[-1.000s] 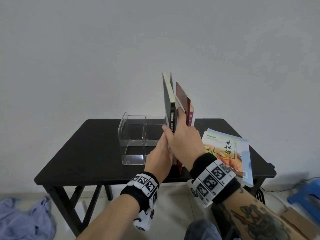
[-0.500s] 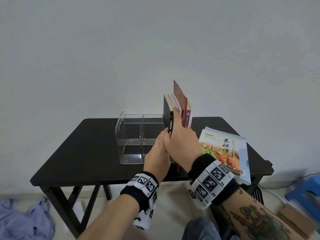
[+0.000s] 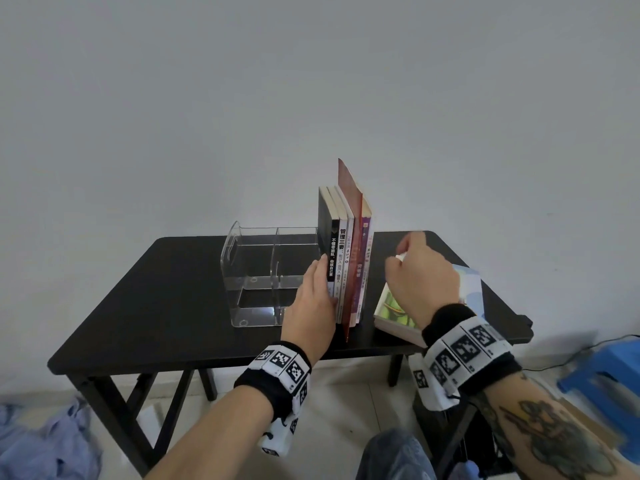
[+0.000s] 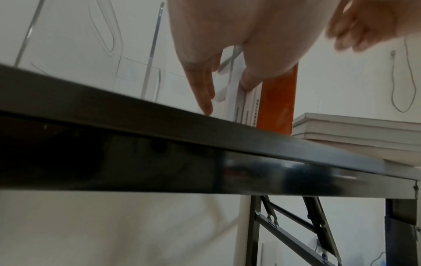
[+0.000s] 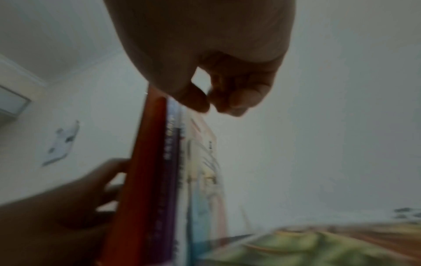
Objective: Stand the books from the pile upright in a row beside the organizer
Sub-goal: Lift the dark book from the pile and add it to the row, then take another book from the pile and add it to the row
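The books (image 3: 346, 258) stand upright in a row on the black table (image 3: 180, 306), right beside the clear organizer (image 3: 263, 271). The left hand (image 3: 313, 303) lies flat-fingered against their near edge. The right hand (image 3: 420, 275) hovers loosely curled, holding nothing, over the flat pile (image 3: 394, 310).

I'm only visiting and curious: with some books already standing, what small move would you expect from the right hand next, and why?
Probably the right hand drops onto the flat pile and takes the top book. It hovers empty just above that pile, while the left hand steadies the standing row beside the clear organizer.
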